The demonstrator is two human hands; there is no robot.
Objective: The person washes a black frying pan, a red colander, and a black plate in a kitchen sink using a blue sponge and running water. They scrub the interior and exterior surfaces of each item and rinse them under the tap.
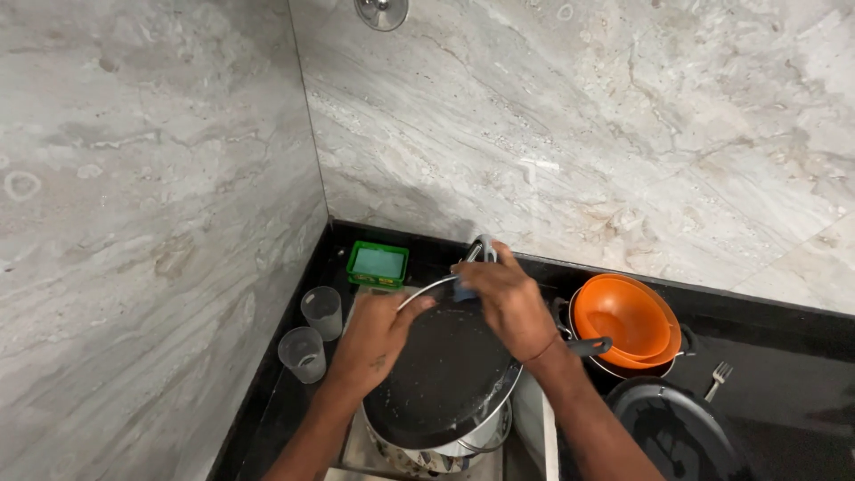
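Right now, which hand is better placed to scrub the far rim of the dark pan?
The right hand, probably: it already holds the scrubber at the dark pan's far rim. The left hand grips the near-left edge, steadying it.

The single head-worn camera looked steeply down, close over the sink corner [356,450], facing the marble wall [579,134].

Left hand [378,334] grips the rim of a round black pan [441,379], held tilted over a steel pot [445,450]. Right hand [503,298] presses a blue scrubber [465,290] against the pan's upper edge. Orange bowls [623,321], a fork [718,379], two clear cups [303,354] and a green tray [378,264] rest on the black bench [784,356].
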